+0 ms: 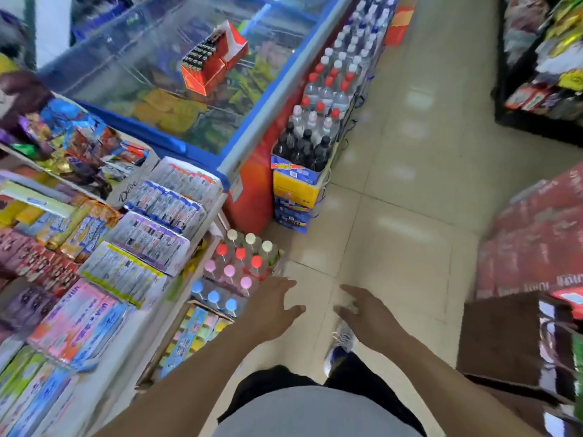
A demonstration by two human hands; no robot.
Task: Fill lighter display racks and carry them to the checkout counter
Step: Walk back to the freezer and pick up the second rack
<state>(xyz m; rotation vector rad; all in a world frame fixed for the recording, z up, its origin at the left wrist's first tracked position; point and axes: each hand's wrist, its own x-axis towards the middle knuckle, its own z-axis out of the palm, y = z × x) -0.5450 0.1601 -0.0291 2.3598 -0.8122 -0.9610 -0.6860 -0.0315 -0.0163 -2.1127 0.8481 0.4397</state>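
Observation:
A red lighter display rack point(205, 64) filled with rows of dark-topped lighters sits on the glass lid of a chest freezer point(151, 89) at the upper left. A second red and white box point(235, 42) stands right behind it. My left hand point(271, 307) and my right hand point(366, 313) are both held out low over the tiled floor, fingers spread and relaxed, holding nothing. Both hands are far below the rack, with the freezer's near end between them and it.
Snack and gum shelves point(94, 247) fill the left side. Packs of bottled drinks point(239, 263) and stacked bottle crates point(309, 146) line the freezer's side. Red cartons point(536, 241) and a brown box point(511, 335) stand at right. A tiled aisle point(410, 152) runs ahead.

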